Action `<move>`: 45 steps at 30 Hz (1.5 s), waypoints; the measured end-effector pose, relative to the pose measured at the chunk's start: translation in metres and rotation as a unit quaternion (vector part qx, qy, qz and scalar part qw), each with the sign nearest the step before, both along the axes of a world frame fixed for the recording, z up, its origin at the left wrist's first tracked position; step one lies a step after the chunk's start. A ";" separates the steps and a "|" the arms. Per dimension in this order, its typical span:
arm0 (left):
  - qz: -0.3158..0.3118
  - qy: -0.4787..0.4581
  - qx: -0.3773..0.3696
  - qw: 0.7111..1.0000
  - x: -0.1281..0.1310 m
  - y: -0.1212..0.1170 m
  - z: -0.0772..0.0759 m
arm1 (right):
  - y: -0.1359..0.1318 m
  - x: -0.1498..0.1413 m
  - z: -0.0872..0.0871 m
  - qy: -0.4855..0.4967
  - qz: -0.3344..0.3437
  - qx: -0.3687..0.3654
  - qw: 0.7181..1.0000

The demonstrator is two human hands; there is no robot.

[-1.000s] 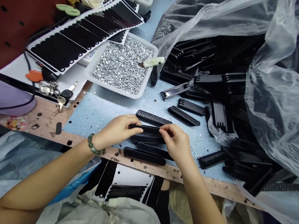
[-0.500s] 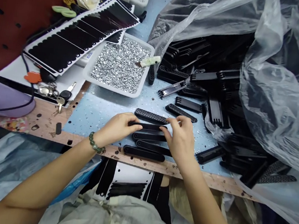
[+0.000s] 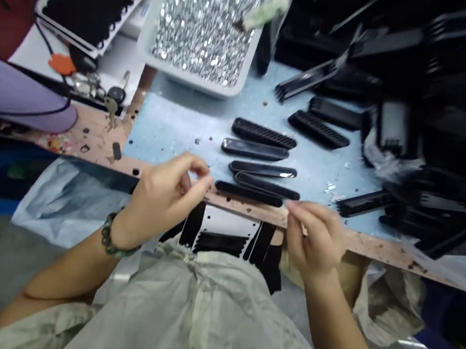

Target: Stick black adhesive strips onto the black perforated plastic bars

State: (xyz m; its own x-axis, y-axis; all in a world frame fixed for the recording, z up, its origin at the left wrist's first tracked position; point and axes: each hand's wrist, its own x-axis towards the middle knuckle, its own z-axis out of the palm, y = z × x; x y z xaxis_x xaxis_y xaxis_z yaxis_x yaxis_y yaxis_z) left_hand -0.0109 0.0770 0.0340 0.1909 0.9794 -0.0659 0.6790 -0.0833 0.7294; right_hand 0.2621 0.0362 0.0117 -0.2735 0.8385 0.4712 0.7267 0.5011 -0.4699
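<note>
Several black plastic strips with rounded ends lie roughly parallel near the table's front edge. My left hand [image 3: 168,198] is at the left end of the nearest strip [image 3: 250,194], its thumb and forefinger slightly apart with nothing between them. By that strip's right end is my right hand [image 3: 315,239], blurred, fingers curled, with nothing visible in it. Farther back lie a glossy strip [image 3: 255,149] and a strip with a textured face [image 3: 264,133]. Below the edge, on my lap, rests a white sheet with black stickers [image 3: 227,226].
A white tray [image 3: 188,78] of small shiny metal pieces stands behind the strips, a knife-like tool with a wrapped handle [image 3: 267,11] over its rim. More black parts [image 3: 392,124] pile up at right. Keys [image 3: 113,103], sticker sheets [image 3: 87,9] and a purple object [image 3: 21,88] are at left.
Both hands have let go of the strip they held, which now lies glossy on the table. They have drawn down and apart toward the table's edge. The view has tilted downward.
</note>
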 end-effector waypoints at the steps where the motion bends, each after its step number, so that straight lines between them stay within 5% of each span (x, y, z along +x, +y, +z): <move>1: -0.023 -0.008 -0.055 0.998 -0.007 -0.021 -0.005 | -0.015 -0.005 -0.007 0.021 0.049 -0.035 0.998; 5: -0.042 -0.021 -0.298 0.953 -0.017 -0.097 -0.048 | -0.063 -0.030 -0.049 0.059 0.145 -0.188 0.970; 10: -0.024 -0.057 -0.283 0.957 0.004 -0.132 -0.091 | -0.082 -0.056 -0.082 0.031 0.147 -0.223 0.963; 15: -0.057 -0.162 -0.250 0.953 0.010 -0.123 -0.090 | -0.077 -0.066 -0.081 0.020 0.145 -0.184 0.972; 21: -0.083 -0.172 -0.237 0.952 0.006 -0.115 -0.093 | -0.077 -0.063 -0.078 0.087 0.145 -0.209 0.963; 24: -0.064 -0.118 -0.244 0.960 0.004 -0.115 -0.097 | -0.075 -0.056 -0.065 0.205 0.036 -0.240 0.948; 27: -0.095 -0.040 -0.249 0.963 -0.006 -0.110 -0.089 | -0.064 -0.041 -0.042 0.353 -0.094 -0.248 0.897; 29: -0.141 -0.011 -0.245 0.959 -0.016 -0.098 -0.073 | -0.046 -0.028 -0.024 0.407 -0.104 -0.221 0.880; 31: -0.150 -0.018 -0.211 0.966 -0.027 -0.077 -0.052 | -0.020 -0.017 -0.006 0.391 -0.077 -0.177 0.900; 36: -0.006 -0.092 -0.043 0.995 -0.022 0.015 -0.014 | 0.075 -0.013 0.019 0.160 -0.017 -0.108 0.981; 41: -0.042 -0.148 -0.027 0.988 0.014 0.101 -0.029 | 0.145 -0.043 0.004 -0.025 0.073 -0.092 0.993; 45: -0.078 -0.188 -0.083 0.976 0.027 0.126 -0.049 | 0.159 -0.057 -0.008 -0.094 0.081 -0.097 0.987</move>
State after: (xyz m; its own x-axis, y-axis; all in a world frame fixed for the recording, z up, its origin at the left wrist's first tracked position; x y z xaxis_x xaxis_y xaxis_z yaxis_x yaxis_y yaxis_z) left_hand 0.0163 0.2027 -0.0146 0.3780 0.9182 -0.1184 0.3499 -0.0233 0.9365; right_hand 0.2047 0.1955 0.0034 -0.4794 0.8460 0.2333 0.7277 0.5318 -0.4331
